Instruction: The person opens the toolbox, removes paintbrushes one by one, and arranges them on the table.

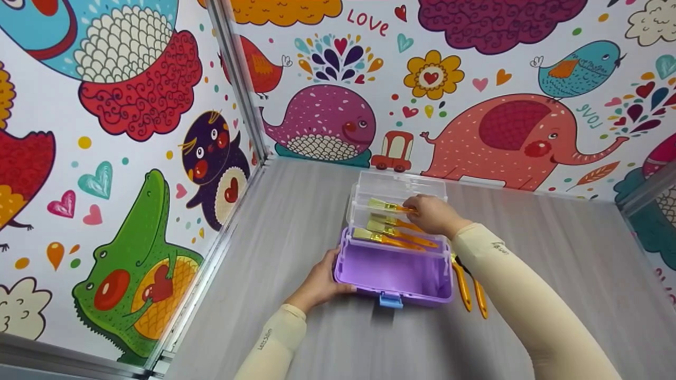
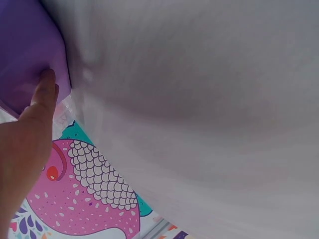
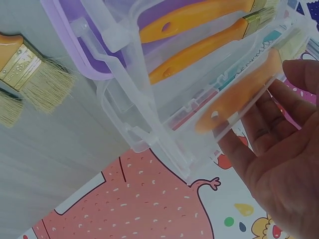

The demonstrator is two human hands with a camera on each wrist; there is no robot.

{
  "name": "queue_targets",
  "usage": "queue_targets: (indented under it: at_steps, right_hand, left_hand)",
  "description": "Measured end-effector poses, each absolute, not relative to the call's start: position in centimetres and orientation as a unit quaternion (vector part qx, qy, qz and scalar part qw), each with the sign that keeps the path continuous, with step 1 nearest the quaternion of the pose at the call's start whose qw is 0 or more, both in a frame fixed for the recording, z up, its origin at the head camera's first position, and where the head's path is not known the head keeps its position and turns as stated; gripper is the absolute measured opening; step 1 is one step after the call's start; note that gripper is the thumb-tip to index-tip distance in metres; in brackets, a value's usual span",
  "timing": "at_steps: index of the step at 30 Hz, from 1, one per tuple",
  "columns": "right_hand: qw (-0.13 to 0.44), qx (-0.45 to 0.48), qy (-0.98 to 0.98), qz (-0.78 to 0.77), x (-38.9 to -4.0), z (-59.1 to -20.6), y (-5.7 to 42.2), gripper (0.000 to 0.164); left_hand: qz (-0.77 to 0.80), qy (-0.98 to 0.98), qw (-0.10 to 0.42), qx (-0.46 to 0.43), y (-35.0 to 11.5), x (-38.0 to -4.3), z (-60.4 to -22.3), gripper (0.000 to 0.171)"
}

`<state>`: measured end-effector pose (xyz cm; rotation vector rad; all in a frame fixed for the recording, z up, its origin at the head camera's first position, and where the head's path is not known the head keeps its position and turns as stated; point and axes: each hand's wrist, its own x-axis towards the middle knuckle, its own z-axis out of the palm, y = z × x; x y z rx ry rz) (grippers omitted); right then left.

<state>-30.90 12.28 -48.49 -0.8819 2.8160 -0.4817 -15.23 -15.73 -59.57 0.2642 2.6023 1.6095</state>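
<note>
A purple storage box [image 1: 393, 272] with a blue latch [image 1: 391, 300] stands open. Its clear trays [image 3: 144, 114] are spread out behind the purple base. My left hand [image 1: 322, 282] holds the box's left front corner, thumb along the front and fingers against the side. In the left wrist view a finger [image 2: 46, 92] presses the purple wall. My right hand [image 1: 430, 214] grips the rear clear tray by its edge, beside a paintbrush [image 3: 244, 94] with an orange handle lying inside. More orange-handled brushes [image 1: 391, 240] lie in the trays, bristles to the left.
Two more orange-handled brushes [image 1: 470, 287] lie on the grey table [image 1: 264, 221], right of the box and partly behind the right forearm. Printed cartoon panels [image 1: 327, 121] wall off the table at the back and left, joined by a metal post [image 1: 237, 79].
</note>
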Motion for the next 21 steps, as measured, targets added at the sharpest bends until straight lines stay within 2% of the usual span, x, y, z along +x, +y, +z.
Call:
queue_targets:
  at_steps: [21]
  right_hand:
    - [0.056, -0.288, 0.946, -0.137, -30.85, -48.53, 12.00, 0.025]
  left_hand:
    - [0.523, 0.848, 0.035, 0.082, -15.67, -15.19, -59.61, 0.102]
